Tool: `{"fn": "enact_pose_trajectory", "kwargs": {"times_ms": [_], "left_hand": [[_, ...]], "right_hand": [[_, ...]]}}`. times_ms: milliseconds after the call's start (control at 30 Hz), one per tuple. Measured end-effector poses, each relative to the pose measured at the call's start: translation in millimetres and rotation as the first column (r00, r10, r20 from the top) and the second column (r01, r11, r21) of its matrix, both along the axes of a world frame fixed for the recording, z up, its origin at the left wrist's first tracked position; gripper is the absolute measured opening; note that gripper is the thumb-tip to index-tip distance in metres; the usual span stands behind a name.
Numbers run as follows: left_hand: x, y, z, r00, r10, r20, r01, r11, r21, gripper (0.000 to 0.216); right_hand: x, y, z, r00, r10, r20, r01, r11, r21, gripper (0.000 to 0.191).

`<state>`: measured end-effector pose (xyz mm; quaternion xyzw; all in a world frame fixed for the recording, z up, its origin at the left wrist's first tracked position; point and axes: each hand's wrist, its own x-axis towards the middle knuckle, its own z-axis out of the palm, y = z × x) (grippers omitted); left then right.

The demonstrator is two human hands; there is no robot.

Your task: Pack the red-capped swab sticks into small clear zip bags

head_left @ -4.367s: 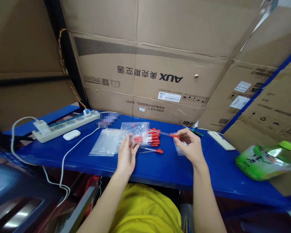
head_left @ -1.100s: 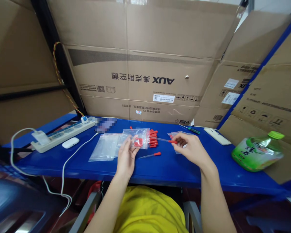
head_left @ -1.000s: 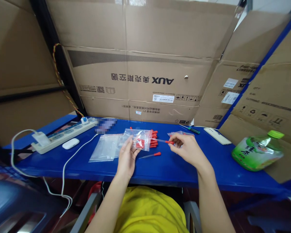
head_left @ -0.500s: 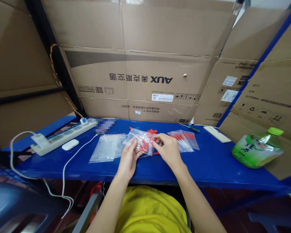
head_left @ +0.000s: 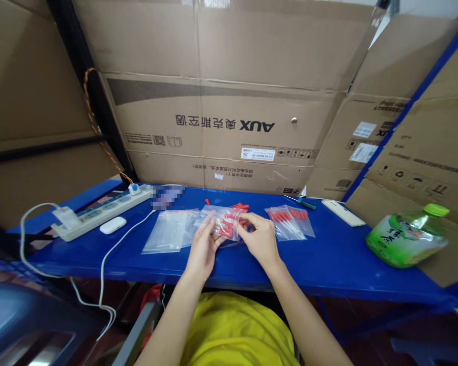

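A clear bag (head_left: 232,222) of red-tipped droppers (head_left: 226,231) is pinched above the table (head_left: 328,269) by the left hand's (head_left: 201,248) fingers, apparently for steadiness; the right hand's (head_left: 262,239) are curled at its three-o'clock edge (whether anything is pinched cannot be told). Flat bags (head_left: 167,233) are laid at nine o'clock, seemingly for reach.

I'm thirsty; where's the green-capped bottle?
In the head view, the bottle is far right on the blue table, to the right of the cream slab and the right hand.
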<state>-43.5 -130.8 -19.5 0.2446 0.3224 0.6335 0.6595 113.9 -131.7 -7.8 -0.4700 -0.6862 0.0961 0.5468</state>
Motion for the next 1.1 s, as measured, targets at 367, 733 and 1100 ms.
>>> {"fn": "enact_pose_trajectory", "kwargs": {"times_ms": [367,733,1100], "left_hand": [[-2.1,1.6,-1.7,0.996,0.07,0.058,-0.071,0.997,0.006,0.048],[-1.7,1.8,2.3,0.981,0.16,0.11,-0.154,0.986,-0.057,0.042],[-4.2,2.6,-1.0,0.984,0.137,0.117,-0.133,0.99,-0.041,0.043]], "right_hand": [[19.4,2.8,9.5,0.976,0.201,0.077,-0.191,0.973,-0.127,0.022],[65.4,6.2,1.7,0.823,0.317,0.472,-0.098,0.896,-0.433,0.014],[92.1,-10.5,35.8,0.956,0.217,0.199,-0.154,0.945,-0.289,0.011]]}}
